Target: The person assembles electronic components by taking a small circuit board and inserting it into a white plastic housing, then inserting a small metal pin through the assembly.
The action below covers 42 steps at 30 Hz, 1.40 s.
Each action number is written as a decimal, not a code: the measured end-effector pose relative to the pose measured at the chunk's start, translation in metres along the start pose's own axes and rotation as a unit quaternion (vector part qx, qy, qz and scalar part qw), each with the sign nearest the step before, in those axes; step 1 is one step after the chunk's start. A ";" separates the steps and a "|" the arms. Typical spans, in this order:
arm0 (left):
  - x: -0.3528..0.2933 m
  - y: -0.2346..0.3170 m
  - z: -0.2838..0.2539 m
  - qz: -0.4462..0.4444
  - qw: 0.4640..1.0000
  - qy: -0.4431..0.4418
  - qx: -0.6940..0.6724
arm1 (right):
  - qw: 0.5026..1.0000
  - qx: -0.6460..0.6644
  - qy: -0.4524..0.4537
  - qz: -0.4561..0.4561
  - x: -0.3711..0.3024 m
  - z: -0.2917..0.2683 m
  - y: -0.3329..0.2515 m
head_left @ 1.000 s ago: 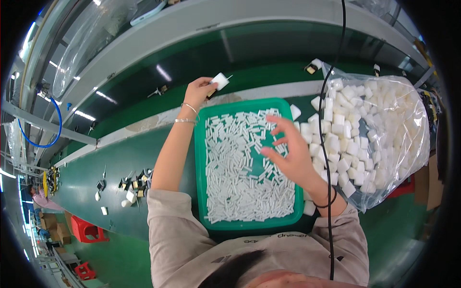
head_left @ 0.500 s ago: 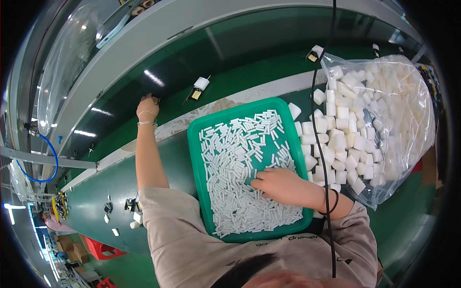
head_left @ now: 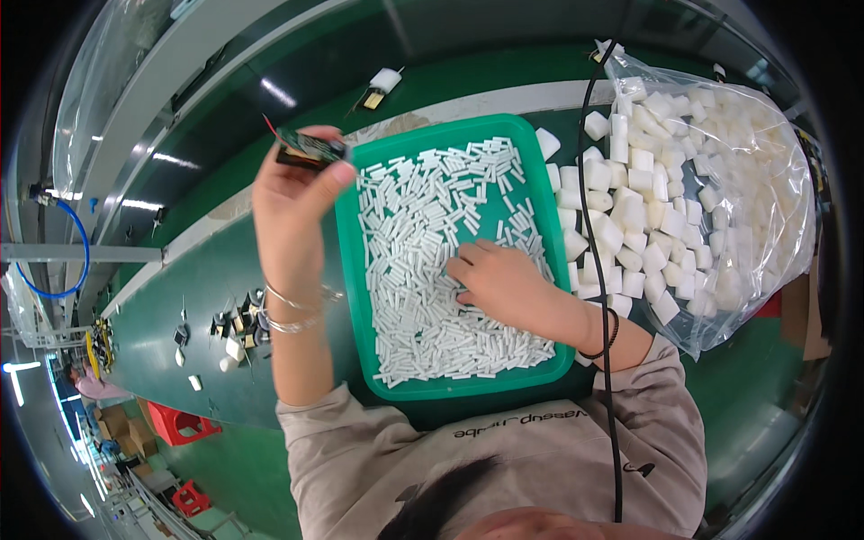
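My left hand (head_left: 292, 202) is raised beside the far left corner of the green tray (head_left: 468, 388). Its thumb and fingers grip a small dark electronic part (head_left: 310, 148) with a thin red wire sticking up. Short white tube-like pieces (head_left: 418, 301) cover most of the tray floor. Among them rests my right hand (head_left: 508, 283), its fingers curled down into the pieces; whatever the fingertips hold is hidden.
A clear plastic bag (head_left: 778, 189) spills white foam blocks (head_left: 641, 184) right of the tray. A black cable (head_left: 587, 202) hangs across the view. Beyond the tray, a part with a white block (head_left: 385, 81) lies on the green belt. More dark parts (head_left: 241, 322) sit at left.
My left hand has come back from the belt toward me, bringing the electronic part up. My right hand stays among the white pieces. The whole view has shifted slightly.
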<state>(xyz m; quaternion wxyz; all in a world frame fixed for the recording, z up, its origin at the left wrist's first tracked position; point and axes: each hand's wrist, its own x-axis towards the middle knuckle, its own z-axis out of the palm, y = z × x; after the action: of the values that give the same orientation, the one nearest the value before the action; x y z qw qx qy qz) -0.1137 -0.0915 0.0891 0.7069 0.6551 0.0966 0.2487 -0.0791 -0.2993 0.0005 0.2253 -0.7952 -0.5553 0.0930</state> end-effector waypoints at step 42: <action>-0.061 -0.010 0.033 -0.001 0.958 -0.014 -0.287 | 0.804 0.564 0.186 0.032 -0.009 -0.063 -0.022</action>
<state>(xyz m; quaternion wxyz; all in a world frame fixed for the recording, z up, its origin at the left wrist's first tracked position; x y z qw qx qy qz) -0.1487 -0.1498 0.0715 0.8667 0.4279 0.0115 0.2562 -0.0759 -0.3178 0.0656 0.7296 -0.5474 -0.3268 0.2475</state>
